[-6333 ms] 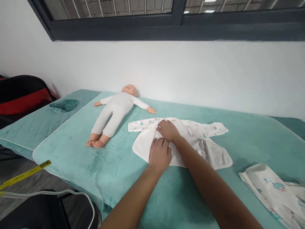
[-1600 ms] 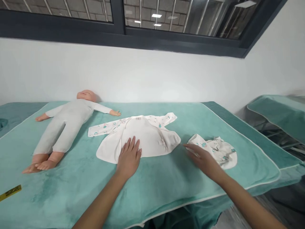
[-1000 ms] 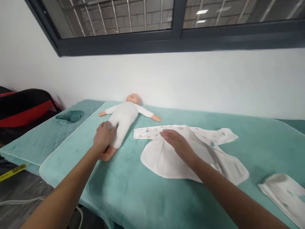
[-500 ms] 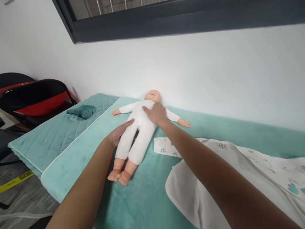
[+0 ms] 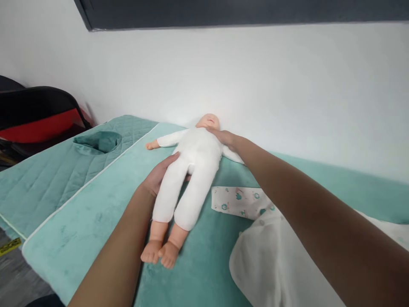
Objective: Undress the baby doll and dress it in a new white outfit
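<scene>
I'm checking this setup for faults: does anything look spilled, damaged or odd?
Nothing stands out: no spill shows, and the baby doll, face up, looks intact. The printed-sleeve shirt is partly hidden by the right arm.

One doll [image 5: 200, 149], two hands [image 5: 159, 174] [image 5: 224, 137], one garment [image 5: 262, 260]

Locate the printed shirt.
In the head view, the printed shirt lies at lower right on the green cover, beside the doll, partly hidden by the right forearm.

From the wearer's head, the single camera faced forward and down across a teal plush cover [image 5: 198, 277], fairly near a white-cloth-bodied, peach-limbed baby doll [image 5: 198, 147] seen from its foot end, toward a smooth white wall [image 5: 287, 85].
</scene>
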The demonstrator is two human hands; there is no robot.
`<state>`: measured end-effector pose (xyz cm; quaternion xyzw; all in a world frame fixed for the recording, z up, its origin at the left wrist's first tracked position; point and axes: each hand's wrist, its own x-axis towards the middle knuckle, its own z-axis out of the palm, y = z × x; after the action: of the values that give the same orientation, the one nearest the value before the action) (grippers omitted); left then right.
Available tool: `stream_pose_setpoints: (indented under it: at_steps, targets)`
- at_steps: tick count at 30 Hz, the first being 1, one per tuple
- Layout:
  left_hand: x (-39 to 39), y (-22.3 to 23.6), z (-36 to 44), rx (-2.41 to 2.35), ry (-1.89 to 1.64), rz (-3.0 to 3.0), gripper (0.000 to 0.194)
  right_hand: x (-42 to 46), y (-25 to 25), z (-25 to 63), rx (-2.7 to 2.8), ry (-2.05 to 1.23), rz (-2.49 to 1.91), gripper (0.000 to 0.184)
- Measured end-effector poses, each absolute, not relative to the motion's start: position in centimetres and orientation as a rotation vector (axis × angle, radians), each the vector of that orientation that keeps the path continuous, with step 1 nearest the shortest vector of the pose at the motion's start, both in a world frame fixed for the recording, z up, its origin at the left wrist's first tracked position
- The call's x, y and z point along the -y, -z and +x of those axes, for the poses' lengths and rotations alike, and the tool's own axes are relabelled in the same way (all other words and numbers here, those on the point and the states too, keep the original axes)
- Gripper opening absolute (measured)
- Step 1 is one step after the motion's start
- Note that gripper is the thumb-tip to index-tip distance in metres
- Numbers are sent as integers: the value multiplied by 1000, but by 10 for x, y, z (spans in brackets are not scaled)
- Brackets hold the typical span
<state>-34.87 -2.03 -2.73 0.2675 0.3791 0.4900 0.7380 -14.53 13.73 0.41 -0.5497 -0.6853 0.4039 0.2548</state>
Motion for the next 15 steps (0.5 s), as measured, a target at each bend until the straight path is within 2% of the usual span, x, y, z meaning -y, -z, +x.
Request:
stream_pose_setpoints:
  at_steps: [3, 8, 15]
  targets:
    - [39, 25, -347, -857, -1181, 608, 38, -109, -27, -134, 1859, -1145, -1557, 74]
    - [68, 12, -318, -853, -1104, 658, 41, -58, -78, -89, 1891, -1047, -1622, 79]
    - [127, -10, -186, -678, -945, 835, 43, 8, -104, 32, 1818, -901, -1880, 73]
